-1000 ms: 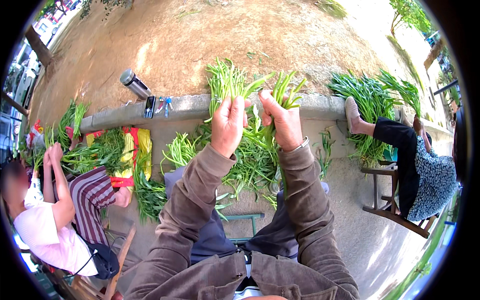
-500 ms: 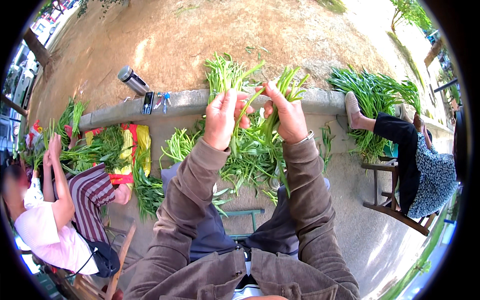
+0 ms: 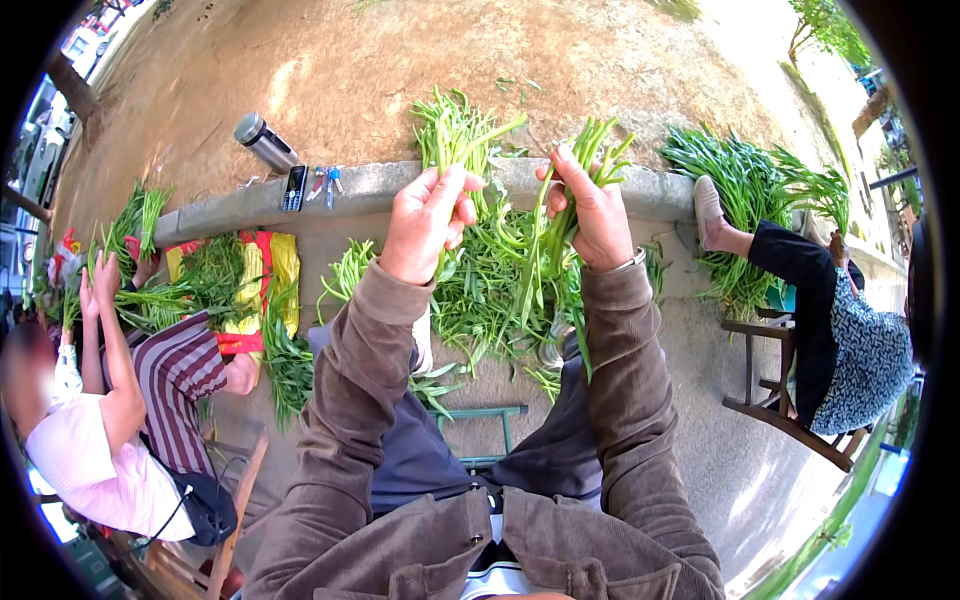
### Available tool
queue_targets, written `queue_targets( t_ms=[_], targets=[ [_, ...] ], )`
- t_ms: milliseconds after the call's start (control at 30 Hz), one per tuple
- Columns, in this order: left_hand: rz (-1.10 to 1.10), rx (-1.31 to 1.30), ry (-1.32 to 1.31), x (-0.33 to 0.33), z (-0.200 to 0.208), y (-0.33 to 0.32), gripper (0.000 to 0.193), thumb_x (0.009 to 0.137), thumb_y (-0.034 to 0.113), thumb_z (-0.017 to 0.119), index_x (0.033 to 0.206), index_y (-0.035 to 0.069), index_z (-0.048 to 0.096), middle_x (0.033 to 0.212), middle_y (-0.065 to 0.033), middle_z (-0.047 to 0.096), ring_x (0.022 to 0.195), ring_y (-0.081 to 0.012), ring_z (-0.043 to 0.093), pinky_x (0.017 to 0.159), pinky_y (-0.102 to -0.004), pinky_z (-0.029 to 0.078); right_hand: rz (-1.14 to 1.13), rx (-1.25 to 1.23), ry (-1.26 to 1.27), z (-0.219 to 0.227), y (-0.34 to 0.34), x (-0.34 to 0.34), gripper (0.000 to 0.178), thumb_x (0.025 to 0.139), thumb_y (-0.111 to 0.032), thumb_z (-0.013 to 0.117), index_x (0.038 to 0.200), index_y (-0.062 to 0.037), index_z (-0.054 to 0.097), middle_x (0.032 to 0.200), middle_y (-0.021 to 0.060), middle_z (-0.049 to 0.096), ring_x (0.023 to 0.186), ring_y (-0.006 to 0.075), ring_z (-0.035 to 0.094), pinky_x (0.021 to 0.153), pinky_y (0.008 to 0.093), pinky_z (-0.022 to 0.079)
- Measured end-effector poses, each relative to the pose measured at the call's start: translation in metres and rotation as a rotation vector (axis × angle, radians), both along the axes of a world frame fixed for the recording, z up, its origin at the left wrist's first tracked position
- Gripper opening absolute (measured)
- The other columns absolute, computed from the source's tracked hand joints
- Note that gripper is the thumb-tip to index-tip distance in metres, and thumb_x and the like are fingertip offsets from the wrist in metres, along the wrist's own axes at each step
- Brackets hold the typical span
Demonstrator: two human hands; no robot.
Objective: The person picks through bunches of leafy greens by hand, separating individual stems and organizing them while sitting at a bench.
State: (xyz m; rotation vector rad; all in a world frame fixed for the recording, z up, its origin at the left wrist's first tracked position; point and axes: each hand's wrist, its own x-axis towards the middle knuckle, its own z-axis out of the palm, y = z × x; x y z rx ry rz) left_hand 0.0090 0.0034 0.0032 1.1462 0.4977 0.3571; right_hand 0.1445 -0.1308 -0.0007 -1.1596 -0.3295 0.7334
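My right hand [image 3: 598, 225] is closed round a small bunch of water spinach [image 3: 604, 150]. Its stem ends stick up past the thumb, and long leafy parts hang down below. To the left, my left hand [image 3: 430, 222] is closed, thumb pressed to the fingers. A single green stem slants just above its fingertips; whether they pinch it or it lies behind them I cannot tell. Beyond that hand a heap of trimmed stems [image 3: 447, 130] rests on the stone curb. Under and between both hands spreads a pile of loose leafy greens [image 3: 485, 300] on the ground.
On the curb [image 3: 235, 213] lie a keypad phone [image 3: 294, 188] and keys [image 3: 327, 184], near a steel flask [image 3: 265, 143]. A person [image 3: 110, 430] sits at left by greens on a yellow-red sack [image 3: 285, 280]. Another [image 3: 850, 340] sits at right beside a large greens heap [image 3: 735, 190].
My hands have moved apart, the left one leftward and the right one to the right with its bunch. The view has shifted slightly. The person at left has moved their hands a little.
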Motion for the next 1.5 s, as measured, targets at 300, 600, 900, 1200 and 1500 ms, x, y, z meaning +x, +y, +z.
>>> queue_targets(
  t_ms=[300,600,900,1200,1500],
  targets=[
    [-0.173,0.129,0.111,0.001,0.0,-0.015,0.014,0.086,0.016,0.058,0.089,0.003,0.06,0.066,0.0032,0.053,0.043,0.0006,0.035,0.038,-0.0167,0.026,-0.106,-0.009,0.015,-0.006,0.006,0.002,0.019,0.086,-0.023,0.06,0.083,-0.0045,0.058,0.075,0.0038,0.062,0.049,0.0048,0.046,0.043,0.0194,0.038],
    [-0.376,0.009,0.157,-0.002,-0.001,-0.024,0.019,0.086,0.022,0.058,0.085,0.004,0.063,0.063,0.0049,0.053,0.043,-0.0005,0.038,0.038,-0.018,0.028,-0.24,0.074,0.055,-0.008,-0.004,0.016,0.016,0.086,-0.022,0.058,0.088,-0.007,0.057,0.078,0.0058,0.063,0.049,0.0044,0.046,0.044,0.0193,0.041],
    [-0.487,0.105,0.147,-0.002,0.008,-0.026,0.015,0.082,0.015,0.064,0.085,0.001,0.063,0.065,0.0021,0.055,0.047,-0.0013,0.041,0.041,-0.0175,0.031,-0.279,0.147,0.121,-0.008,-0.014,0.027,0.012,0.086,-0.02,0.058,0.086,-0.009,0.053,0.082,0.0081,0.062,0.052,0.0048,0.045,0.043,0.0192,0.038],
    [-0.462,0.344,0.231,0.002,-0.006,-0.037,0.017,0.073,0.014,0.073,0.076,0.0,0.064,0.068,-0.0002,0.061,0.06,-0.0051,0.053,0.055,-0.0204,0.043,-0.338,0.129,0.116,-0.005,-0.013,0.026,0.014,0.086,-0.021,0.059,0.085,-0.0077,0.053,0.08,0.0084,0.061,0.051,0.0058,0.046,0.045,0.021,0.04],
    [-0.249,0.557,0.242,0.007,-0.017,-0.05,0.024,0.07,0.017,0.077,0.074,0.0,0.062,0.064,-0.0012,0.059,0.057,-0.0062,0.052,0.052,-0.0217,0.044,-0.414,0.142,0.141,-0.004,-0.011,0.024,0.017,0.088,-0.022,0.057,0.087,-0.005,0.054,0.079,0.0064,0.06,0.054,0.0061,0.046,0.046,0.0216,0.041]
  ],
)
